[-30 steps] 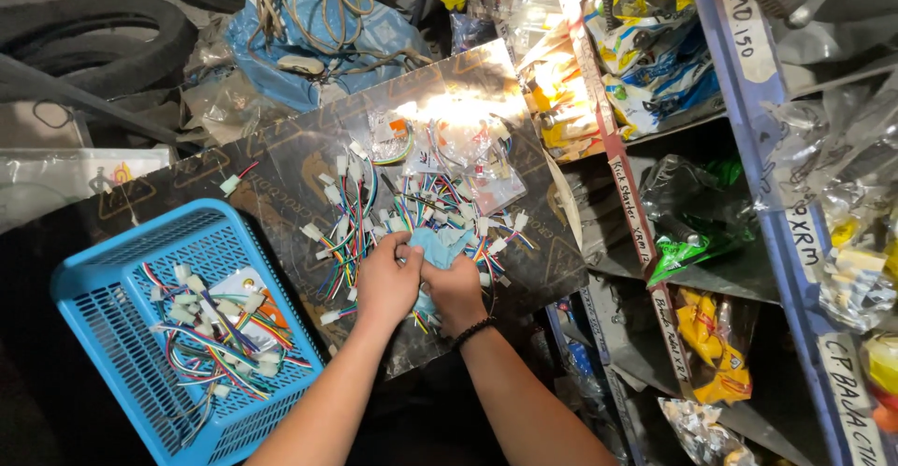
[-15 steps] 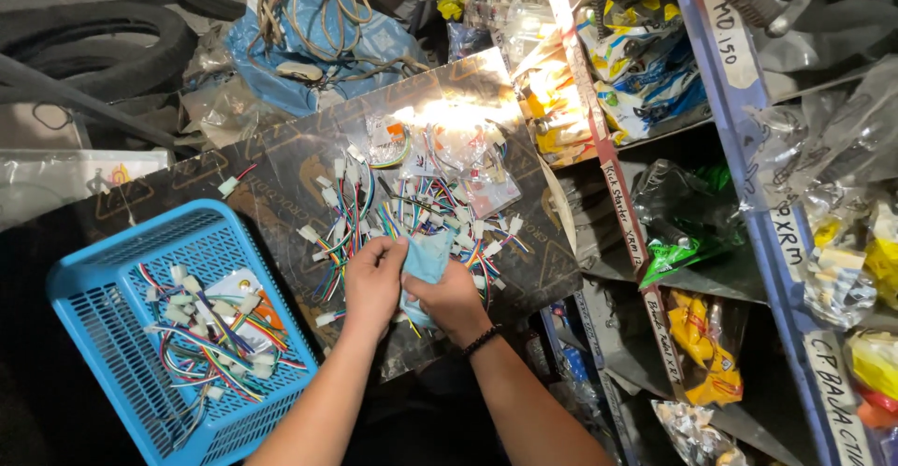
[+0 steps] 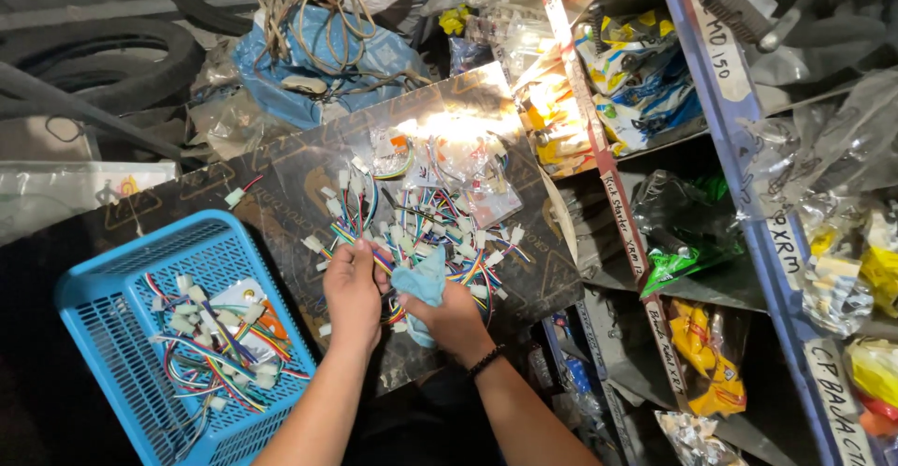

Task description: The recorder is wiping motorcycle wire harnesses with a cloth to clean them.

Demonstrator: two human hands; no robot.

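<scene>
Cluttered parts store: shelves (image 3: 748, 241) right, dark table (image 3: 281, 176) centre, blue basket (image 3: 103, 335) left. Since a second ago, cloth (image 3: 423, 283) lifted clear, grasped by right hand (image 3: 454, 312); left hand (image 3: 354, 288) clenched on wires (image 3: 421, 223).

Single head-worn view, looking steeply down from above at close range. The board (image 3: 281, 176) fills the centre; basket (image 3: 112, 288) lower left, shelves (image 3: 739, 167) at right.
</scene>
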